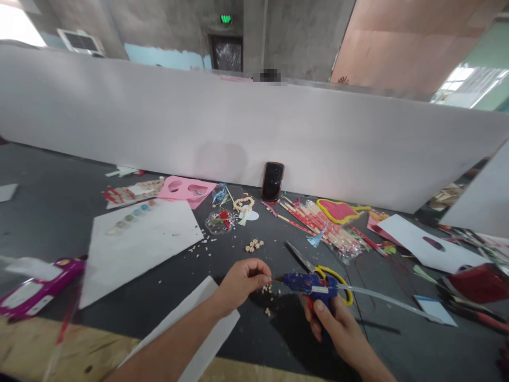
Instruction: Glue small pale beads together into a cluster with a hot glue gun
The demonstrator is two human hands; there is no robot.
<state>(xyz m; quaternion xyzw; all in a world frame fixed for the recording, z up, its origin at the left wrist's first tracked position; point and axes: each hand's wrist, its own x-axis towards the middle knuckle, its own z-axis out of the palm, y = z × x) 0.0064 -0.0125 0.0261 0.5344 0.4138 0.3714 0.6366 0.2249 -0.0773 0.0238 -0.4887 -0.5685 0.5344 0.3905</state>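
Note:
My left hand [242, 284] is pinched shut at the fingertips on a tiny pale bead, right by the nozzle of a blue hot glue gun [310, 284]. My right hand [334, 329] grips that gun, and a long translucent glue stick [389, 300] runs out of its back towards the right. Just behind the gun lie yellow-handled scissors [302, 258], partly hidden by it. Loose pale beads [265, 289] are scattered on the dark mat below my left fingers, and a small cluster of beads [254, 244] sits farther ahead.
A white sheet [139, 249] and pink foam cutouts [185, 189] lie ahead left. Bundled red-and-cream sticks in plastic [322, 228] lie ahead right. A phone [272, 181] leans against a tall white board [238, 122]. A magenta case [40, 286] sits at the left.

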